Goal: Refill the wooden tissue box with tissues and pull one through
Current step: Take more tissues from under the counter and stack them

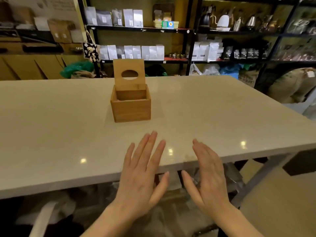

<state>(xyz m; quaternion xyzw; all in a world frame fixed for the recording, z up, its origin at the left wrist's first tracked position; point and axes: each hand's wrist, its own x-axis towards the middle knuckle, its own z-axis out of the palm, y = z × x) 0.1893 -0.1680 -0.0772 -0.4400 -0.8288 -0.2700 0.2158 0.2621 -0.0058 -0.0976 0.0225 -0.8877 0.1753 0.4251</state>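
A square light-brown wooden tissue box (130, 104) stands on the pale, glossy bench (213, 113), toward its far middle, with its hinged lid (129, 75) raised upright at the back so the oval opening faces the person. The box's inside looks bare. Both hands hover near the bench's front edge, well apart from the box: the left hand (142, 178) flat with fingers (150, 146) spread, the right hand (209, 175) turned edge-on, fingers straight, neither holding anything.

I can read no text anywhere from here. The bags (131, 17) on the shelves (136, 29) carry small labels, but they are too blurred to make out.
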